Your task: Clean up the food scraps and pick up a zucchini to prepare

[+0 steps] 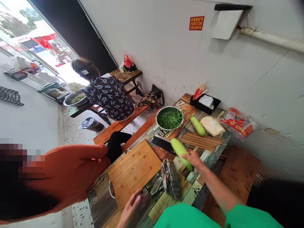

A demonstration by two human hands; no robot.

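Here our right hand (194,161) closes around a green zucchini (181,153) above the counter (190,193), beside the cleaver (162,142); our left hand (133,209) rests loosely open near the cutting board (134,171).

pale green zucchini (181,152); tan cutting board (134,172); grey-checked cloth (169,179)

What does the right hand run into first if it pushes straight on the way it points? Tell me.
Probably the cleaver. The right hand grips a green cucumber and points up-left across the table; the blade lies just beyond the cucumber's tip, though depth is unclear.
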